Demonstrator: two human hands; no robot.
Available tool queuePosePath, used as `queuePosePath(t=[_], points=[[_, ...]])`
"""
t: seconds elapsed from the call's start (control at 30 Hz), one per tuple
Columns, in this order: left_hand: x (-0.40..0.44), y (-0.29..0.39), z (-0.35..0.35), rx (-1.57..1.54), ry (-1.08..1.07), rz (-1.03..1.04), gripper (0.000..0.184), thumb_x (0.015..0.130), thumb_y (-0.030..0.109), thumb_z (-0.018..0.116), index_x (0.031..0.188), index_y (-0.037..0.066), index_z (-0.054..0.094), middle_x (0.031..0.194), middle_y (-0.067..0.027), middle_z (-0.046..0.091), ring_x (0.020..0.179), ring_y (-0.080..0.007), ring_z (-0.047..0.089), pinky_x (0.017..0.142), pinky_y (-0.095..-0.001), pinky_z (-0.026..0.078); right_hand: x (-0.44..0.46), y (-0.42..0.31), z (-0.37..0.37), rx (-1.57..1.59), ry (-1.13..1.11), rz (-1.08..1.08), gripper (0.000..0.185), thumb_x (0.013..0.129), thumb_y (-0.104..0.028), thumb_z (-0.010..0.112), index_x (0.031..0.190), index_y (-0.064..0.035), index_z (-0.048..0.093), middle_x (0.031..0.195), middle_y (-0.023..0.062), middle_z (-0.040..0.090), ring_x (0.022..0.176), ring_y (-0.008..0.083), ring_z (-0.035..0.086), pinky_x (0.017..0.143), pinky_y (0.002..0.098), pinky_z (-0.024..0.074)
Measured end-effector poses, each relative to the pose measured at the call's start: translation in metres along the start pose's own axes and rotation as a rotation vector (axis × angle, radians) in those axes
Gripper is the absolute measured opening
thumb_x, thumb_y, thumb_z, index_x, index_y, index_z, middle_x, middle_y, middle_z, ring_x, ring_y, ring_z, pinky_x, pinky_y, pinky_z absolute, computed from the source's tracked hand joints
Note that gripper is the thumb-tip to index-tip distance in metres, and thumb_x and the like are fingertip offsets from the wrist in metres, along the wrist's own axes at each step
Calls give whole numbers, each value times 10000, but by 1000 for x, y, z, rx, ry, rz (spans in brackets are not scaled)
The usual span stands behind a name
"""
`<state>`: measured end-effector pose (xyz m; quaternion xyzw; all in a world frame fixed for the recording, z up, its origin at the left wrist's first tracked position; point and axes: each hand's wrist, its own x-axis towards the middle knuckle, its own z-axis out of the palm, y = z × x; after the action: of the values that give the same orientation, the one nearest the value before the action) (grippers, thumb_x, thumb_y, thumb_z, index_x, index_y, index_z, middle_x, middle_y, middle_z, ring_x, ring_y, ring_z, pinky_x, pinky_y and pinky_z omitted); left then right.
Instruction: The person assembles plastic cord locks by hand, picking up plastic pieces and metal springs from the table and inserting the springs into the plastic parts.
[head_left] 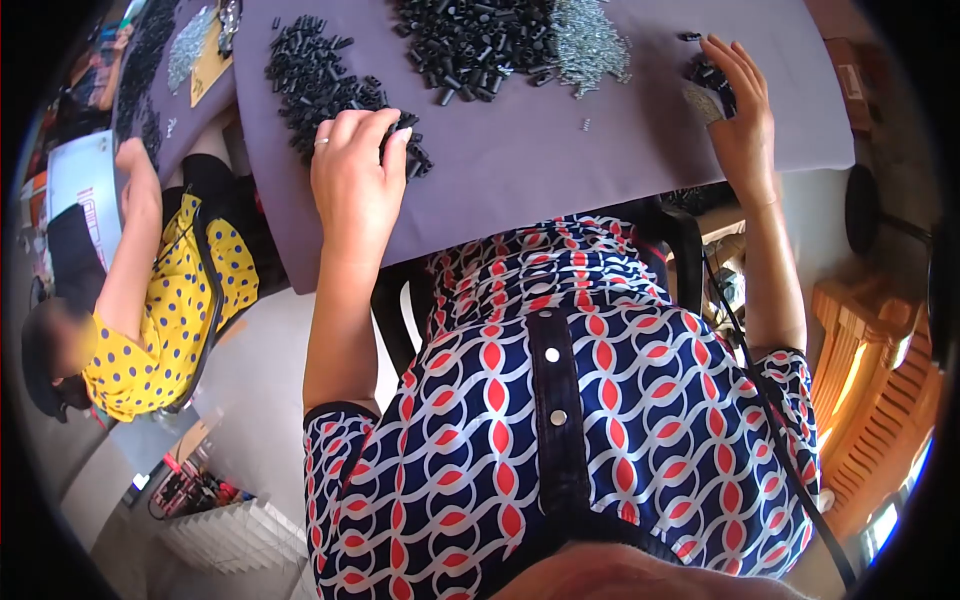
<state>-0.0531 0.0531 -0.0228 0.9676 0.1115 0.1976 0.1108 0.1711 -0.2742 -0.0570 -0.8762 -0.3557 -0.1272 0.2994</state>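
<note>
My left hand [358, 185], with a ring on one finger, is over the near end of a pile of small black cylindrical pieces [318, 75]. Its fingers are curled, and black pieces show between thumb and forefinger; the fingertips are partly hidden. At the table's right side, my right hand [742, 120] has its fingers stretched out and apart. Under and beside it lie dark pieces [708, 72] and a small patch of pale bits [702, 103], partly covered by the hand. A single black piece [689, 37] lies just beyond its fingertips.
The table cover [500, 165] is greyish purple. A larger heap of black pieces [470, 45] adjoins a heap of small silvery springs [590, 50]; one spring [586, 125] lies apart. At left, another person in yellow dotted clothing [175, 310] sits at a table. Wooden furniture [865, 375] stands right.
</note>
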Motion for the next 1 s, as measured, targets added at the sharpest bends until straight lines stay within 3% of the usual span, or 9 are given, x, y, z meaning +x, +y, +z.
queuePosePath(t=[0.2,0.3,0.5,0.67,0.87,1.0], points=[[10,3,10,81,-26,64,186,826,131,735,995,57,715,956,-72,645,913,-297,601,807,-410,493,-4,-13,4,-16,-42,-1,704,685,150,630,1322,-149,612,1445,54,534,1419,326,380,1147,424,384],[17,11,12,22,-17,111,188,824,130,739,997,60,717,956,-72,646,911,-297,600,805,-416,492,-5,-25,4,-13,-63,-81,674,652,173,594,1250,-133,654,1437,58,536,1419,343,379,1139,427,390],[30,20,30,15,-57,137,151,839,132,727,967,55,706,947,-85,650,899,-299,600,802,-412,489,-10,-55,9,112,-138,-241,366,705,39,723,1042,-103,720,1402,66,559,1404,365,400,1096,464,430],[30,21,34,7,-59,150,117,834,124,720,935,69,695,927,-82,644,887,-298,600,796,-413,484,-14,-67,15,112,-258,-312,448,649,36,717,1079,-91,736,1425,91,534,1431,370,349,1115,478,408],[17,34,29,-90,-102,133,115,812,98,736,913,62,697,929,-76,670,878,-295,625,789,-397,495,-14,-74,28,160,-279,-327,425,669,33,709,1075,-89,745,1418,105,536,1432,368,349,1149,519,352],[16,36,39,-195,-34,164,158,830,122,721,984,87,700,945,-69,637,868,-284,608,782,-403,482,-12,-78,30,85,-293,-389,417,671,25,709,1074,-79,740,1419,110,534,1436,365,344,1151,520,348]])
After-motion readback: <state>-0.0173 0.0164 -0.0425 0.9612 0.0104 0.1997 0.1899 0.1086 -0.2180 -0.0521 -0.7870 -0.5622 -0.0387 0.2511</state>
